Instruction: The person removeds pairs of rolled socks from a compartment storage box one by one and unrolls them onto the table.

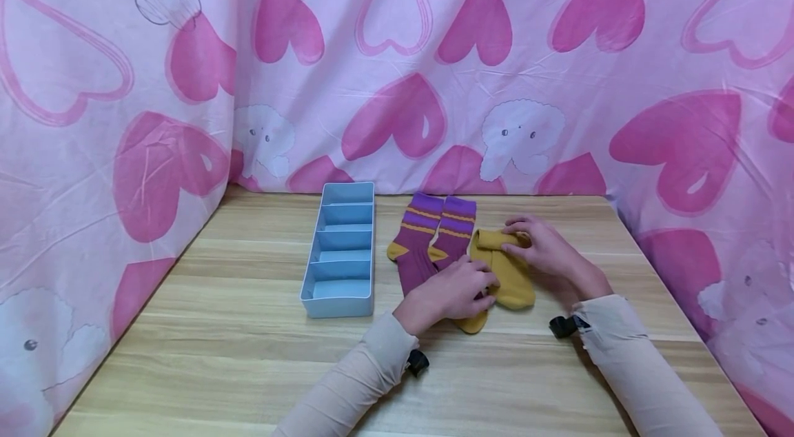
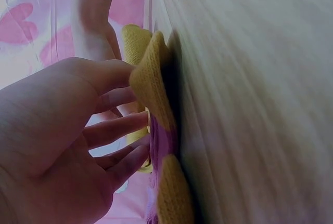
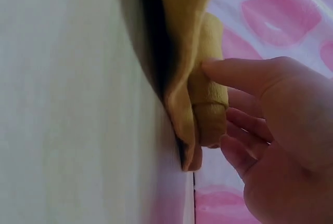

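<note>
A mustard-yellow pair of socks (image 1: 512, 280) lies on the table with its far end folded over into a roll. My right hand (image 1: 546, 247) holds that rolled end, the thumb on the near side and the fingers on the far side; the right wrist view shows the thumb against the roll (image 3: 208, 86). My left hand (image 1: 453, 289) lies over the purple socks (image 1: 417, 234), its fingertips at the near left edge of the yellow pair. In the left wrist view its fingers are spread and loosely bent, beside a yellow toe (image 2: 152, 81). The hand hides part of the purple socks.
A light blue organizer box (image 1: 338, 309) with several compartments in a row stands left of the purple socks. The wooden table (image 1: 205, 333) meets a pink heart-patterned curtain (image 1: 397, 113) at the back and both sides.
</note>
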A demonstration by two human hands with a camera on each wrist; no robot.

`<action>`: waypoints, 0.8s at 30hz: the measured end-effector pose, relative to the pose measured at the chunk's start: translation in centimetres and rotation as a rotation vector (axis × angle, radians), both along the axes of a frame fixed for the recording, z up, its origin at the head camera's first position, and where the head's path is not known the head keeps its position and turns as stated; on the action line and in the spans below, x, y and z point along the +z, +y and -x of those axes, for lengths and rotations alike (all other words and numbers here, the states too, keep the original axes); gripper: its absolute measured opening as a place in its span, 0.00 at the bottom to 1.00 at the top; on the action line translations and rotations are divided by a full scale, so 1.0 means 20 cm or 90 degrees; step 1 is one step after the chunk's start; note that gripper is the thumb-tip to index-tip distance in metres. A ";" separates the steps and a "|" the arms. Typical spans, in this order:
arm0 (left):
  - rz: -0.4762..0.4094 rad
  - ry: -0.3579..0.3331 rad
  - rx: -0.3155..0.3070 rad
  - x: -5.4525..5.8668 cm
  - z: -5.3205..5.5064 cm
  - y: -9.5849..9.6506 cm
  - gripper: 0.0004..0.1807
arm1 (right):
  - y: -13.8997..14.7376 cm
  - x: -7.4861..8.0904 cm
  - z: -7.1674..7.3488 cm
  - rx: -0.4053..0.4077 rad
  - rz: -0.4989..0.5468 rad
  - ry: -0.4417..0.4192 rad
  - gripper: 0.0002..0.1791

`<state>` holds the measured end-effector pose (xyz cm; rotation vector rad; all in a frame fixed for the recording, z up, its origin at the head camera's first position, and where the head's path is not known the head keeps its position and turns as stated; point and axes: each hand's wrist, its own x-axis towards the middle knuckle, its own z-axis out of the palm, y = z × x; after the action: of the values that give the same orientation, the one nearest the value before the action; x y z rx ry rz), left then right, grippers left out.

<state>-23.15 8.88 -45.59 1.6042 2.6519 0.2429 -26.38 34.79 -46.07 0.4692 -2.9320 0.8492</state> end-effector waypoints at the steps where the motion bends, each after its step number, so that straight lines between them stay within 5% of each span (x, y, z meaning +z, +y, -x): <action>1: -0.001 -0.001 0.000 0.00 0.00 0.00 0.14 | 0.00 0.00 0.00 -0.005 0.008 0.000 0.17; 9: 0.004 0.006 -0.004 0.01 0.00 0.00 0.14 | -0.01 0.00 0.01 -0.030 0.000 0.004 0.08; 24: 0.015 0.005 -0.002 0.00 -0.01 0.00 0.16 | -0.03 0.00 0.00 -0.065 -0.023 -0.020 0.20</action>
<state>-22.94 8.84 -45.50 1.6044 2.6477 0.2043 -26.38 34.14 -45.99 0.3067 -2.9748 0.8006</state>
